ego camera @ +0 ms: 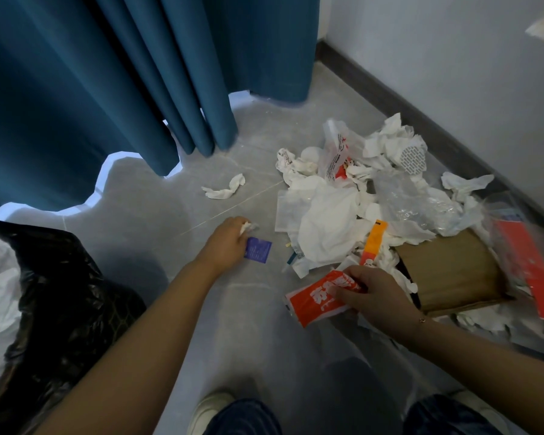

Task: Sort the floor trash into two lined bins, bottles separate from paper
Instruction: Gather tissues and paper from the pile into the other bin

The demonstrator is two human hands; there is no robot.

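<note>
While the black-lined bin (60, 293) waits at left, left hand (231, 238) pinches a white tissue wad and small purple square packet (258, 249); right hand (369, 291) fingers curl round a crumpled orange-and-white wrapper (316, 298), likely gathering paper in one trip.

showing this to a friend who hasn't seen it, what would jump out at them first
The heap of crumpled white paper and clear plastic against the wall on the right, with a brown cardboard box at its near edge. Then the hands: the right hand grips an orange-and-white wrapper, the left hand holds a white scrap above a small purple packet. A black-lined bin sits lower left.
</note>
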